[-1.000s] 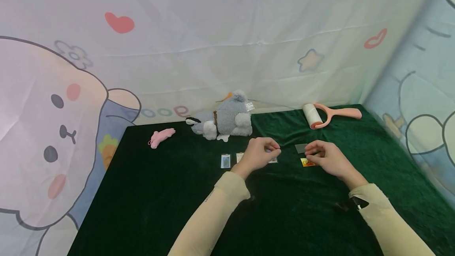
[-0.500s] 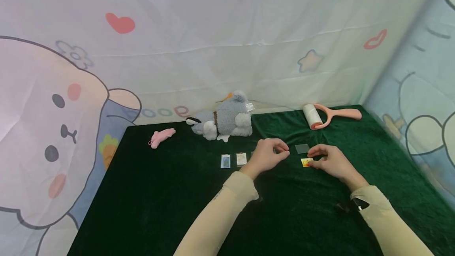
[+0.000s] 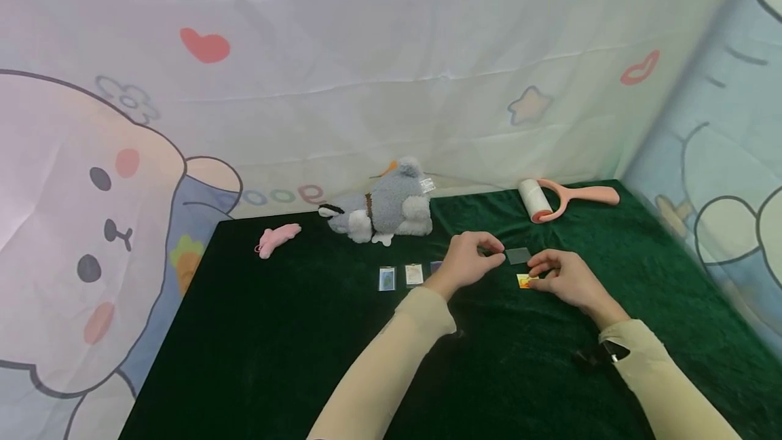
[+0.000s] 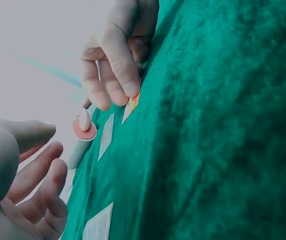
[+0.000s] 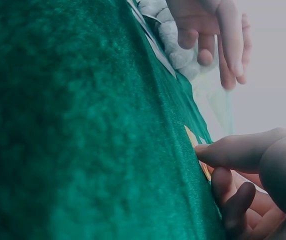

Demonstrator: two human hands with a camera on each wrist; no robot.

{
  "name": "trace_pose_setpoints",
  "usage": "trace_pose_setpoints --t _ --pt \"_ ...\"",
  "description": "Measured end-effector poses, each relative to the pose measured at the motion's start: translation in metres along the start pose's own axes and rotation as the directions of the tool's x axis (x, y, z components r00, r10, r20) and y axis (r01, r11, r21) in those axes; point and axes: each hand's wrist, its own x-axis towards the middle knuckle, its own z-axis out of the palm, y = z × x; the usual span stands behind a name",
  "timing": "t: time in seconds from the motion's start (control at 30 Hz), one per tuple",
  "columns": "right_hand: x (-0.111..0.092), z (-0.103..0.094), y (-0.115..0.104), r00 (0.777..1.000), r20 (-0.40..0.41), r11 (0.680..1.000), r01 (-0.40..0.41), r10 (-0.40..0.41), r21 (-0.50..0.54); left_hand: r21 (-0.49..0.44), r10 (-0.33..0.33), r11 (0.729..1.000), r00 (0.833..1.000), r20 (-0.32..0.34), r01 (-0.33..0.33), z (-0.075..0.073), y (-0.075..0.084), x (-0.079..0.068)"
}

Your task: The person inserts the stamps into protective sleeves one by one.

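Observation:
In the head view, my right hand (image 3: 565, 277) is low over a small yellow-orange card (image 3: 523, 281) on the green cloth. Its thumb is on the card and the curled fingers are close by, pinching at its edge; the right wrist view shows the thumb tip against the card (image 5: 205, 167). My left hand (image 3: 469, 260) hovers with loosely bent fingers, thumb and fingertips apart, holding nothing. Between the hands lies a grey, see-through rectangle (image 3: 518, 256). Left of the left hand are a blue card (image 3: 387, 278) and a pale card (image 3: 413, 274); another (image 3: 436, 266) is mostly hidden behind that hand.
Along the back of the green cloth (image 3: 275, 345) lie a pink plush toy (image 3: 277, 239), a grey plush animal (image 3: 391, 206) and a white lint roller (image 3: 535, 199) with a pink handle. Printed fabric (image 3: 366, 73) hangs behind.
My left hand has moved right, toward the grey rectangle, uncovering the pale card. The right hand has lowered slightly and its thumb has come onto the yellow-orange card.

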Motion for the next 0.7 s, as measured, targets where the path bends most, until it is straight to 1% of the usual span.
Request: trace_pose_setpoints --t 0.27,0.5,0.6,0.7 --pt "0.002 0.000 -0.001 1.000 -0.024 1.000 0.000 0.000 -0.008 -0.015 -0.075 0.997 0.997 -0.023 0.074 0.012 0.005 0.015" --pt "0.001 -0.002 -0.003 1.000 0.012 1.000 0.010 -0.010 -0.005 -0.076 -0.155 0.986 0.987 -0.050 0.151 0.026 0.007 0.027" --pt "-0.001 -0.004 -0.003 1.000 0.020 1.000 0.014 -0.014 -0.003 -0.052 -0.175 0.984 0.983 -0.063 0.171 0.032 0.009 0.031" --pt "-0.002 -0.006 -0.003 0.999 0.032 0.999 0.035 -0.035 -0.007 -0.002 -0.188 0.982 0.979 -0.075 0.188 0.036 0.011 0.035"
